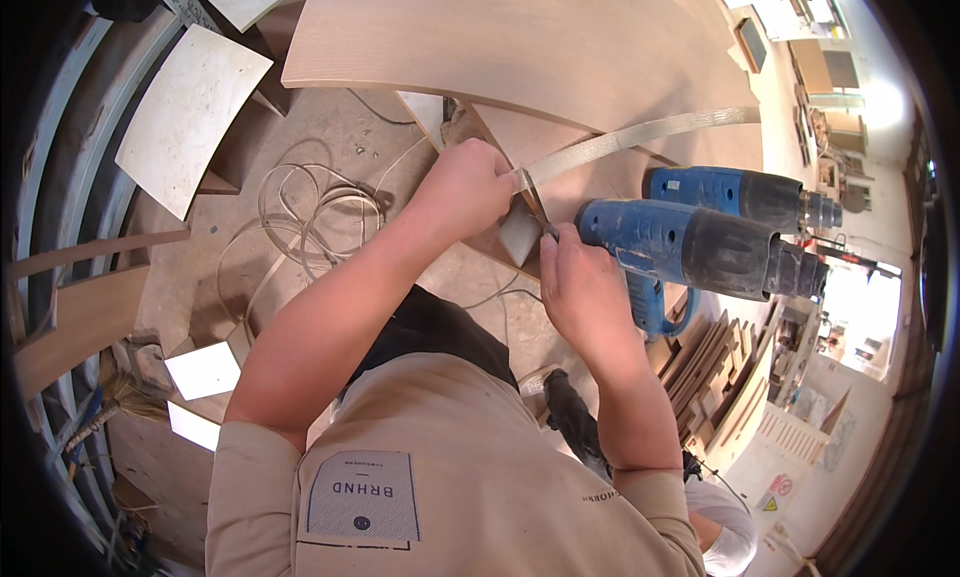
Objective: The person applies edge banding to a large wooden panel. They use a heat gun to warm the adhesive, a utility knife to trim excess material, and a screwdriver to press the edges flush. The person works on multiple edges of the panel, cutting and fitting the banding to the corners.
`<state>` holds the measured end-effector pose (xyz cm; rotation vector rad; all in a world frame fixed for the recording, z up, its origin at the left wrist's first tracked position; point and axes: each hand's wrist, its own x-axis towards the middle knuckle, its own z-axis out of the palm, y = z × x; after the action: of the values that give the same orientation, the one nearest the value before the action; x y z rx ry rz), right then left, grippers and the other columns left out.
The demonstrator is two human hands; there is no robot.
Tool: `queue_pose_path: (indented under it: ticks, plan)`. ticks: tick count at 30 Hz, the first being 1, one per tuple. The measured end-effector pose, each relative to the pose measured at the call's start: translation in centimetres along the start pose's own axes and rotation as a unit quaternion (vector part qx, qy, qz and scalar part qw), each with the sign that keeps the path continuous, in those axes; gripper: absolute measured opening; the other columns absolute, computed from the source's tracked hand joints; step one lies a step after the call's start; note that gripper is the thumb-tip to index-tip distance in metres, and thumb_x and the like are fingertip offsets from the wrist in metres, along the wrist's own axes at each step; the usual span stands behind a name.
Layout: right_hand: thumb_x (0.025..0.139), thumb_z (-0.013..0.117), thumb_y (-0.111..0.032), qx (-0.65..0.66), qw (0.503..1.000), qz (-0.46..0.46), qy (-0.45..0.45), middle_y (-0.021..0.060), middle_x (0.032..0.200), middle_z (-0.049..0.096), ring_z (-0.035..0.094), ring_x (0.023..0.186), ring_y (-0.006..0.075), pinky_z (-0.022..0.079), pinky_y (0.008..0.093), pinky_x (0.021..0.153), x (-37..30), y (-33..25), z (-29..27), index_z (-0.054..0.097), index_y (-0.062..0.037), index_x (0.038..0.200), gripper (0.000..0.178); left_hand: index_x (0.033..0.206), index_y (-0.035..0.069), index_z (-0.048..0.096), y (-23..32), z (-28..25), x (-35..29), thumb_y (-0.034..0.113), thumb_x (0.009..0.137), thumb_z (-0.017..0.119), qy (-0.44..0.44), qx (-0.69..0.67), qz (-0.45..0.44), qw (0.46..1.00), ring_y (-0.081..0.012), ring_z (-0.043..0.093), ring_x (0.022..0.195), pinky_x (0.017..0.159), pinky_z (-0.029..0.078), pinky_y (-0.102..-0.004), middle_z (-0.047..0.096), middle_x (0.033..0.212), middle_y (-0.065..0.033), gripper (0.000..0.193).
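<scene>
Currently my left hand [470, 189] pinches a flat, pale strip [640, 135] with a finely streaked surface, which arcs rightward past the smooth, wood-grained panel [480, 37], while my right hand [580, 277] grips a thin, dark tool [537, 202] whose far end meets the strip beside my left fingers. Near my right hand sit 2 scuffed blue heat guns [650, 242] with black, stepped noses; loose, pale coils [318, 219] lie on the rough floor [410, 297].

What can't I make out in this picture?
Head view:
Dark slim metal tool: handle end inside the right hand.
Flat pale strip: near end covered by the left hand.
Farther blue-black heat gun: underside behind the nearer heat gun.
Large pale wooden panel: cut off by the top edge.
</scene>
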<state>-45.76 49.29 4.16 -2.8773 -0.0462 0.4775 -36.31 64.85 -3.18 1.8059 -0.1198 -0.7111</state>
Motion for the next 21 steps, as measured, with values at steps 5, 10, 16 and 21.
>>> queue_pose_path:
  ticks: [5, 10, 16, 21]
  plan:
    - [0.100, 0.050, -0.020, -0.085, 0.996, -0.014, -0.026, 0.0258, 0.073, 0.068, 0.070, 0.071, 0.0445, 0.058, 0.0520, 0.068, 0.39, -0.28, -0.05, 0.054, 0.0009, 0.095, 0.022, 0.091, -0.004, 0.072, 0.37, 0.11, 0.24, 0.019, 0.093, 0.063, 0.001, 0.013, -0.013, 1.000, -0.0141, 0.060, 0.055, 0.057, 0.049, -0.0329, 0.068, 0.068, -0.0064, 0.025]
    - [0.102, 0.050, -0.024, -0.061, 0.997, 0.030, -0.034, 0.0246, 0.074, 0.069, 0.071, 0.073, 0.0440, 0.059, 0.0498, 0.067, 0.64, -0.47, 0.09, 0.054, 0.0004, 0.094, 0.026, 0.092, -0.005, 0.072, 0.45, 0.21, 0.29, 0.019, 0.092, 0.063, 0.005, 0.014, -0.028, 0.999, -0.0130, 0.058, 0.055, 0.055, 0.048, -0.0322, 0.068, 0.069, -0.0061, 0.026]
    - [0.101, 0.052, -0.024, -0.047, 0.997, 0.035, -0.041, 0.0260, 0.077, 0.069, 0.070, 0.076, 0.0455, 0.058, 0.0522, 0.070, 0.79, -0.15, 0.10, 0.053, 0.0017, 0.096, 0.027, 0.082, -0.004, 0.073, 0.22, 0.20, 0.37, 0.019, 0.085, 0.062, 0.023, 0.001, -0.013, 1.000, -0.0223, 0.066, 0.064, 0.066, 0.053, -0.0372, 0.070, 0.069, -0.0122, 0.026]
    - [0.100, 0.052, -0.022, -0.023, 0.998, 0.042, -0.049, 0.0293, 0.080, 0.068, 0.069, 0.080, 0.0480, 0.056, 0.0551, 0.072, 0.79, -0.02, 0.01, 0.053, 0.0031, 0.097, 0.025, 0.078, -0.004, 0.074, 0.19, 0.70, 0.07, 0.018, 0.082, 0.060, 0.060, 0.003, -0.016, 0.998, -0.0265, 0.071, 0.068, 0.071, 0.056, -0.0396, 0.072, 0.070, -0.0144, 0.026]
